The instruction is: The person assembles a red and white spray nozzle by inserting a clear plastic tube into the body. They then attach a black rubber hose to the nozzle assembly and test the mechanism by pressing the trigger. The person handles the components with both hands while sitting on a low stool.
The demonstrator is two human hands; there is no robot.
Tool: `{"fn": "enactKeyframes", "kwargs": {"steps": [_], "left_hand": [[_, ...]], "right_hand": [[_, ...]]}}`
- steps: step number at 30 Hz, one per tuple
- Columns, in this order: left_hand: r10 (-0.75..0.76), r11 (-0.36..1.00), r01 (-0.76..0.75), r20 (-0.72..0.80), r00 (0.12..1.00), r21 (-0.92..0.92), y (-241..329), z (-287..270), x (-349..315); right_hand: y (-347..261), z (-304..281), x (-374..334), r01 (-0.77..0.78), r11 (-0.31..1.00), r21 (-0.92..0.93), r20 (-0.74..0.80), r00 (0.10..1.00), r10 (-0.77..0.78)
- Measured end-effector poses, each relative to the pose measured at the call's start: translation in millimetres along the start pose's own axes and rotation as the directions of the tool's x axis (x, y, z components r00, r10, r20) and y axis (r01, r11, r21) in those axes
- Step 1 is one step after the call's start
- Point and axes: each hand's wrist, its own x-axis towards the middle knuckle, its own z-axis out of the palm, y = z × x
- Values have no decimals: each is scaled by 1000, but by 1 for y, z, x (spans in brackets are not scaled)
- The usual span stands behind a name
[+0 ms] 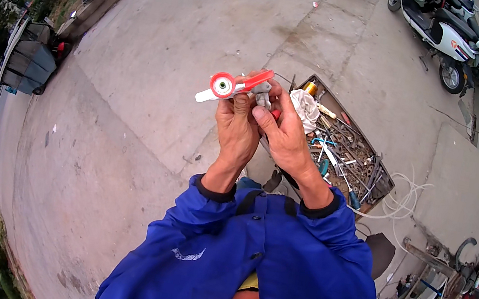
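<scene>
Both my hands are raised together in front of my chest. My left hand (237, 127) is closed on a red-and-white piece (222, 85) with a round, red-rimmed disc, a white centre and a white tab sticking out to the left. A flat red arm (257, 80) slants up to the right beside the disc. Closed around a small grey fitting (263, 98), my right hand (285, 135) nearly touches the left. Another bit of red shows between the right fingers. Part of the pieces is hidden by my fingers.
Just beyond my right hand, a tray (384, 186) on the ground holds many loose tools and a white cloth (304, 110). Pale tubing (407, 195) lies coiled beside it. Scooters (448, 39) stand far right, a covered three-wheeler (31, 58) far left, and clutter lower right.
</scene>
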Motion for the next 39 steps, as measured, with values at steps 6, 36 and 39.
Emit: {"fn": "enactKeyframes", "kwargs": {"steps": [6, 36, 39], "left_hand": [[7, 999, -9, 35, 999, 52, -4, 8, 0], [-299, 950, 219, 437, 848, 224, 52, -6, -4], [-336, 936, 247, 422, 842, 252, 61, 0, -5]], "right_hand": [[-10, -12, -5, -152, 983, -103, -57, 988, 147], [-24, -38, -10, -210, 878, 429, 186, 972, 141], [-26, -37, -9, -209, 892, 400, 220, 967, 128]]}}
